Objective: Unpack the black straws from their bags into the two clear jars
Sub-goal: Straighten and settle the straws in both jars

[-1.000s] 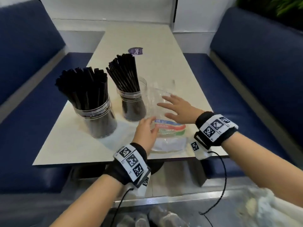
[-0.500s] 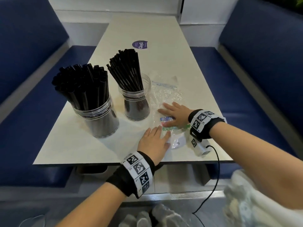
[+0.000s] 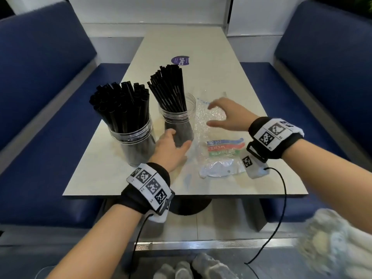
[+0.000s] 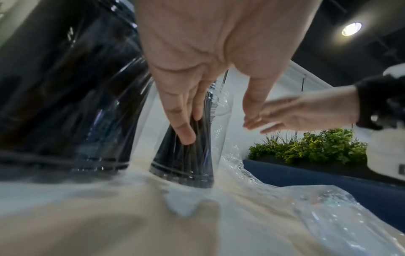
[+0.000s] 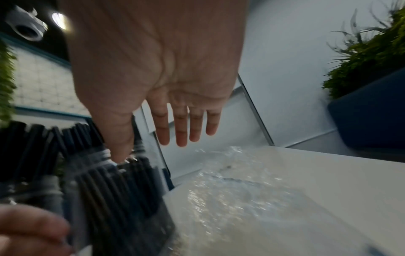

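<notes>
While both clear jars stand upright on the bench packed with black straws, the left hand reaches to the right-hand jar, fingers straight against its wall. The right hand hovers over the empty bag beside that jar, fingers spread, holding nothing.

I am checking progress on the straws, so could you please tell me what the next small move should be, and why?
Probably close both hands on the right jar and slide it beside the left jar. Both jars already hold black straws, the bag lies flat and looks empty, the left hand already touches that jar's base, and the right hand hovers open next to it.
</notes>
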The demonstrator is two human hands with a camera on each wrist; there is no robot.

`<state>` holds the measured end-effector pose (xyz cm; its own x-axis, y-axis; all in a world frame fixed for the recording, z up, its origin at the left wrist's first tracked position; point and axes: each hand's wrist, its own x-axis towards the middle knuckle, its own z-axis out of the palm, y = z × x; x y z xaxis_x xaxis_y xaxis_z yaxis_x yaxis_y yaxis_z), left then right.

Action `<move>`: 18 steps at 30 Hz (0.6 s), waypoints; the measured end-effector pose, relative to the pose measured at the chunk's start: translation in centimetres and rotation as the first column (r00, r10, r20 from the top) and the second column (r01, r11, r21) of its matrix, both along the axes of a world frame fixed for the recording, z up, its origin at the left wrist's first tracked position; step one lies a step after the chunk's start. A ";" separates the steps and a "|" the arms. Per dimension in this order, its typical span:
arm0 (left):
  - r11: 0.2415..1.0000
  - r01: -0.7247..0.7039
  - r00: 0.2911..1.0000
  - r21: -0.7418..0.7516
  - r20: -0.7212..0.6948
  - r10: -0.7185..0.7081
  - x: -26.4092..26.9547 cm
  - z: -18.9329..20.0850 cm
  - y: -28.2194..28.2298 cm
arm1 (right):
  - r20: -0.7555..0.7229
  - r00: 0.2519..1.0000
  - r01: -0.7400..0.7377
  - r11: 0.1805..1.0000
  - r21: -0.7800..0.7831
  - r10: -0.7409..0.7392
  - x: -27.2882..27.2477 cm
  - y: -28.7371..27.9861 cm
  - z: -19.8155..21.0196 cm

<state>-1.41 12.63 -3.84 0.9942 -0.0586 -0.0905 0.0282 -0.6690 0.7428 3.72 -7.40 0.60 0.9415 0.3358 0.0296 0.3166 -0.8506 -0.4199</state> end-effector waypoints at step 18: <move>0.982 -0.104 0.994 -0.159 -0.037 0.099 2.3 -0.2 1.2 | 0.009 0.999 -0.035 0.999 -0.025 0.035 -3.0 7.7 1.2</move>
<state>0.87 13.87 -4.02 0.9928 0.0262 -0.1170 0.1129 -0.5336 0.8382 0.69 0.35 1.84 0.9289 0.3690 0.0301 0.3501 -0.8490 -0.3957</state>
